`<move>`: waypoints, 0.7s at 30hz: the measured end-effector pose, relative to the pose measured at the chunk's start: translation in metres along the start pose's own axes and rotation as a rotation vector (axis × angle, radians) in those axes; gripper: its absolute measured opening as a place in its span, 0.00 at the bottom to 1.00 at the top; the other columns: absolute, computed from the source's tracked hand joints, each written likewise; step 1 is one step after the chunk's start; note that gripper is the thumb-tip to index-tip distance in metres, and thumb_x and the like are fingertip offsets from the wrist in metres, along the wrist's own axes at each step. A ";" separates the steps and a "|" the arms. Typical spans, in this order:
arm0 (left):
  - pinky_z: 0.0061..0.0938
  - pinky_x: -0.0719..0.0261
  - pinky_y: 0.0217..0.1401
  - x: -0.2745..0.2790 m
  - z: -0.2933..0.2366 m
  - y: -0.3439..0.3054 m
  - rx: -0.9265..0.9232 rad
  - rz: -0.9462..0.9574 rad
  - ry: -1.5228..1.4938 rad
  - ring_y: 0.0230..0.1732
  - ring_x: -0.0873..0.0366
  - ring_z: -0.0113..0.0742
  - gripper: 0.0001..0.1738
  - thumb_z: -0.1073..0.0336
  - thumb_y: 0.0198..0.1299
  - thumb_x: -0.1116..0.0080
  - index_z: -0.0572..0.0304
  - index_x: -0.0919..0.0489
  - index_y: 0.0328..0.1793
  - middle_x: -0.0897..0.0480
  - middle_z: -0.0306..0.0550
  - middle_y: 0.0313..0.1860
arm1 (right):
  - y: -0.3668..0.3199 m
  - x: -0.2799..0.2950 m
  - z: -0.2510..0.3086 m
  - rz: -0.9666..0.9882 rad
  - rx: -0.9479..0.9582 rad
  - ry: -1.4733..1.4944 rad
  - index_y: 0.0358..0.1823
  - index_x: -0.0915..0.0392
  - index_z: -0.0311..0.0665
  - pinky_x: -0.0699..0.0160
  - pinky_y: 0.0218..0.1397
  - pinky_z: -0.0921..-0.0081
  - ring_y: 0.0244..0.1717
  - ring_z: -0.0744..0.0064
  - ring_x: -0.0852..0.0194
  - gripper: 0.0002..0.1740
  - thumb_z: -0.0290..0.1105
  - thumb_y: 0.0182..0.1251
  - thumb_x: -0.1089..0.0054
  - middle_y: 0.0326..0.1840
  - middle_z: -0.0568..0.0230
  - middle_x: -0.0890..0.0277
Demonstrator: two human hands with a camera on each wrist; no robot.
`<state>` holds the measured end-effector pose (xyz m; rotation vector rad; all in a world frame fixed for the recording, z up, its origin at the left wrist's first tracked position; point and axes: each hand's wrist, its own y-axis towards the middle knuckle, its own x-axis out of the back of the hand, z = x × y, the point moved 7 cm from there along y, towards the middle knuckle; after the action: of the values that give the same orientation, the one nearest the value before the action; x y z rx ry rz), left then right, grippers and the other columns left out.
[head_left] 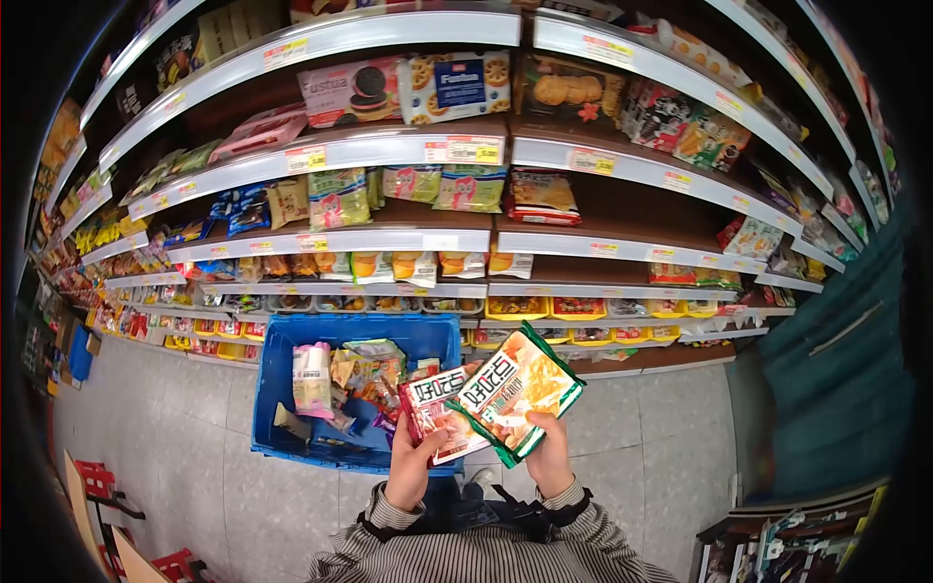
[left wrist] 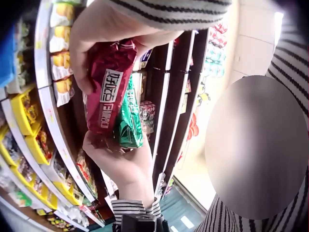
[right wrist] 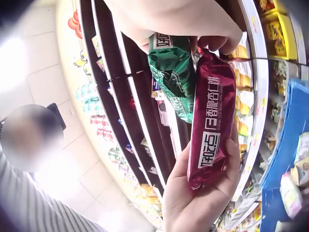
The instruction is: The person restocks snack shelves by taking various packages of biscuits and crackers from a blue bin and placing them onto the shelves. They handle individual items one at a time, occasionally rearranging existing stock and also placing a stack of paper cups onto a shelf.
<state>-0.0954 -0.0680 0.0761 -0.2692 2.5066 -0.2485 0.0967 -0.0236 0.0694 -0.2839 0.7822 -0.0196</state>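
Observation:
In the head view my left hand (head_left: pixel 410 468) grips a dark-red biscuit packet (head_left: pixel 435 391) by its lower left side. My right hand (head_left: pixel 550 457) holds a green biscuit packet (head_left: pixel 530 384) at its lower right edge, thumb on the front. Both packets tilt, and the green one overlaps part of the red one. Seen from the left wrist, the red packet (left wrist: pixel 105 92) shows its narrow side, with the green packet (left wrist: pixel 129 121) just behind. In the right wrist view the left fingers wrap the bottom of the red packet (right wrist: pixel 211 121), beside the green packet (right wrist: pixel 171 79).
A blue crate (head_left: pixel 275 428) with several snack packs inside stands on the tiled floor (head_left: pixel 641 428), left of the hands. Ahead rise store shelves (head_left: pixel 389 243) full of packaged snacks, with yellow bins (head_left: pixel 517 308) low down. A dark teal curtain (head_left: pixel 841 369) hangs at right.

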 end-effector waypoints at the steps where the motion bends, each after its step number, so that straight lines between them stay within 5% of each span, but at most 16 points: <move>1: 0.28 0.25 0.58 -0.005 0.003 -0.001 0.022 -0.002 -0.021 0.54 0.24 0.33 0.32 0.81 0.58 0.47 0.65 0.43 0.69 0.25 0.47 0.56 | -0.005 0.007 0.008 -0.043 0.054 0.000 0.60 0.37 0.27 0.28 0.59 0.69 0.57 0.66 0.28 0.27 0.26 0.58 0.46 0.59 0.55 0.30; 10: 0.30 0.26 0.60 -0.032 0.003 0.009 -0.023 0.108 -0.009 0.57 0.27 0.35 0.34 0.81 0.59 0.47 0.61 0.46 0.71 0.28 0.47 0.59 | -0.038 0.024 0.048 -0.105 0.284 -0.031 0.65 0.40 0.31 0.34 0.65 0.66 0.63 0.65 0.32 0.28 0.29 0.65 0.46 0.63 0.59 0.32; 18: 0.28 0.30 0.61 -0.028 0.018 0.013 0.042 0.195 0.036 0.58 0.29 0.32 0.36 0.75 0.62 0.44 0.58 0.49 0.72 0.30 0.45 0.60 | -0.048 0.016 0.007 -0.174 0.175 0.011 0.67 0.43 0.31 0.38 0.67 0.66 0.66 0.66 0.35 0.27 0.31 0.70 0.51 0.68 0.57 0.37; 21: 0.30 0.33 0.65 -0.023 0.030 0.016 0.086 0.216 0.025 0.62 0.32 0.33 0.40 0.76 0.63 0.46 0.58 0.56 0.76 0.33 0.47 0.65 | -0.052 0.024 0.003 -0.187 0.143 -0.269 0.64 0.39 0.31 0.36 0.63 0.76 0.59 0.74 0.33 0.27 0.32 0.67 0.43 0.60 0.62 0.30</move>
<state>-0.0614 -0.0499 0.0612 0.0394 2.5169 -0.2724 0.1204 -0.0756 0.0686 -0.2178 0.4829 -0.2088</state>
